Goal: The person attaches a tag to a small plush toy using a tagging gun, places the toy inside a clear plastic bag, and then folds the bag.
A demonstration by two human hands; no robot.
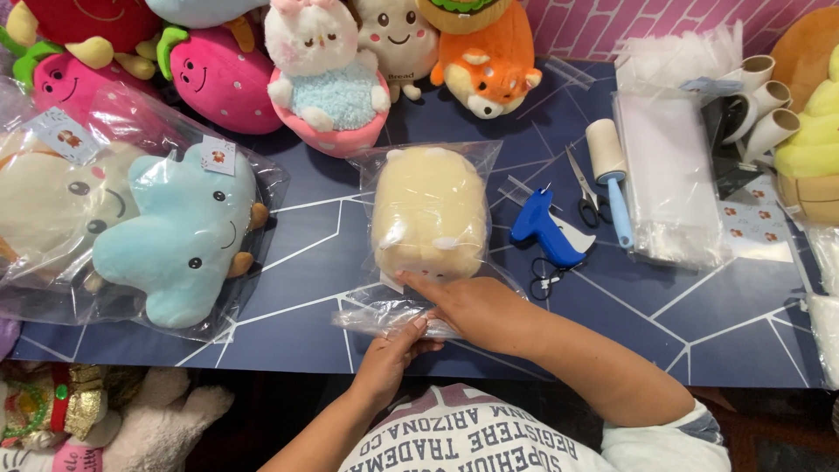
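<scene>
Sealing step: right hand (476, 308) presses flat on the clear plastic bag (393, 316) around the cream-yellow plush toy (428, 212); left hand (391, 354) pinches its near open edge. Folding needs steady hold.

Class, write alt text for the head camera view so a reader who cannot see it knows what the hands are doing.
Seen from above, a person's right hand presses on a cream plush toy inside a clear plastic bag, while the left hand pinches the bag's near end on a dark blue table. A bagged light blue plush lies to the left; a blue tagging gun, scissors and lint roller lie right.
</scene>
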